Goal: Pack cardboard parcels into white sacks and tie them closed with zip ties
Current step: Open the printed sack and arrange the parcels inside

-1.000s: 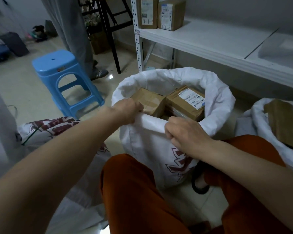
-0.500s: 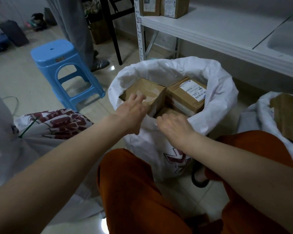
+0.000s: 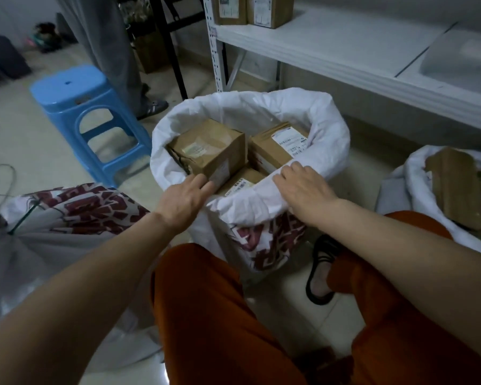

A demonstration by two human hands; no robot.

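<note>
- The left hand (image 3: 184, 200) lies with straight, relaxed fingers on the near-left rim of the white woven plastic sack (image 3: 328, 129), fingertips touching the lower edge of a brown cardboard parcel; it grips nothing.
- The right hand (image 3: 303, 187) rests palm-down on the near-right rim of the same sack, fingers spread and only slightly bent over the folded-down cloth; I see no pinch or grip there either.
- Inside the sack's mouth sit three parcels: a brown taped cardboard box (image 3: 210, 150) at the left, a cardboard box with a white shipping label (image 3: 275, 145) at the right, and a smaller labelled parcel (image 3: 240, 182) low between them at the near edge.
- The sack stands upright on the floor between the person's knees, its rim rolled outward and its mouth wide open.
- Judged from this, packing looks nearly finished: the parcels reach close to the rim. What remains is unrolling the rim, gathering the neck and tying it; no zip tie is in view.
- At the right edge a second white sack (image 3: 417, 173) also stands open with cardboard showing, so it too seems untied.
- Two more cardboard boxes (image 3: 254, 8) wait on the white metal shelf (image 3: 345, 48) beyond; a blue plastic stool (image 3: 75, 93) stands to the left.
</note>
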